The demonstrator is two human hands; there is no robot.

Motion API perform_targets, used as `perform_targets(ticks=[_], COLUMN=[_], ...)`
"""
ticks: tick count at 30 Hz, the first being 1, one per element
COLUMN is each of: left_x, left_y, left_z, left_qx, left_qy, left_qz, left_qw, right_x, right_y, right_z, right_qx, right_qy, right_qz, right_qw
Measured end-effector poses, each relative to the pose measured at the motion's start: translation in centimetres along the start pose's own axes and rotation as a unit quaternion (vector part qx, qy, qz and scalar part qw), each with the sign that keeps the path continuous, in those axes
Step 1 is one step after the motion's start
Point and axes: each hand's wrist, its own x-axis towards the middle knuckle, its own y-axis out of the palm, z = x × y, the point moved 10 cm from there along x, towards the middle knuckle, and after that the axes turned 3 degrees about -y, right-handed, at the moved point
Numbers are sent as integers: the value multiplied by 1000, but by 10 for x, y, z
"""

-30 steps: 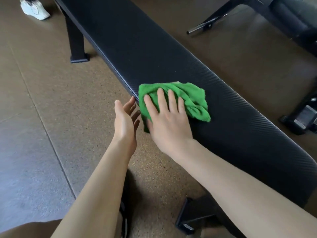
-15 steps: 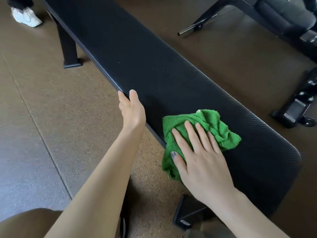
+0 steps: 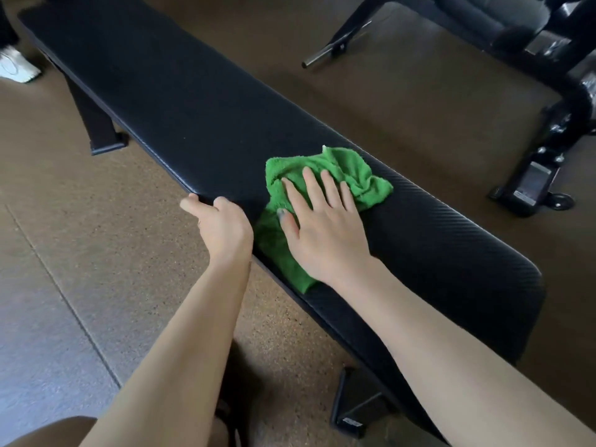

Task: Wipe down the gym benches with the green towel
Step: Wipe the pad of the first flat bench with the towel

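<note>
**Soft towel, flat palm, steadied bench**

Nearest the camera, the left hand (image 3: pixel 222 230) curls its fingers over the near edge of the long black padded gym bench (image 3: pixel 180 101), its grip clamped on that rim, seemingly to brace. Just beside it, the right hand (image 3: pixel 325 227) lies flat with fingers straight and spread, pressing the crumpled bright green terry towel (image 3: pixel 348 169) onto the surface; its grip is apart, clasping nothing. The towel sits on the padding towards the near end, bunched beyond the fingertips, with one corner draped over the near edge below the palm.

The cloth looks light, limp and soft, so it should bunch or slide out unless pinned by a broad palm; pressing its middle seems the sound hold. The textured black covering looks smooth and firm, probably letting the towel glide.

Beyond, dark gym equipment (image 3: pixel 532 43) stands on the brown speckled floor (image 3: pixel 64 204)
</note>
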Motion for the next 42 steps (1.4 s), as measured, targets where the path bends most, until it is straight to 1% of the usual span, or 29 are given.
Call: perform_targets(ticks=[2, 4, 7, 13, 16, 18, 20, 23, 25, 28, 30, 34, 36, 39, 42], left_x=[0, -5, -6, -6, -5, -4, -6, -8, -9, -10, -9, -5, -7, -6, -5], left_y=[2, 1, 2, -1, -3, -4, -4, -1, -2, 0, 1, -3, -2, -1, -2], left_z=[-5, -9, -9, -12, -15, -14, -12, -10, -9, -11, -13, -10, -11, -14, -12], left_qx=[-13, 6, 37, 62, 68, 75, 79, 74, 72, 71, 81, 85, 89, 91, 99], left_qy=[-28, -10, 17, 30, 42, 49, 45, 40, 40, 44, 48, 40, 44, 50, 45], left_qz=[-22, -62, -103, -125, -130, -132, -127, -117, -118, -123, -131, -144, -143, -141, -138], left_qw=[999, 998, 994, 990, 988, 987, 988, 990, 990, 989, 987, 985, 985, 985, 984], right_x=[-50, -63, -21, 104, 115, 93, 49, -34, -72, -61, -15, 91, 117, 104, 25], right_y=[-2, 0, -1, 3, 1, -4, -8, -15, -19, -18, -17, -4, -2, -4, -7], right_z=[-12, -19, -16, 3, 4, -15, -49, -103, -118, -114, -97, -41, -25, -28, -50], right_qx=[3, 6, 5, 24, 28, 35, 36, 21, -2, -10, 10, 24, 25, 23, 23], right_qy=[11, 16, 19, 10, 5, 29, 78, 154, 186, 206, 186, 101, 77, 46, 46], right_qz=[-2, 15, 13, 12, 13, -6, -14, 1, 17, 34, 29, 24, 34, 23, -6], right_qw=[1000, 1000, 1000, 1000, 1000, 999, 996, 988, 982, 978, 982, 994, 996, 998, 999])
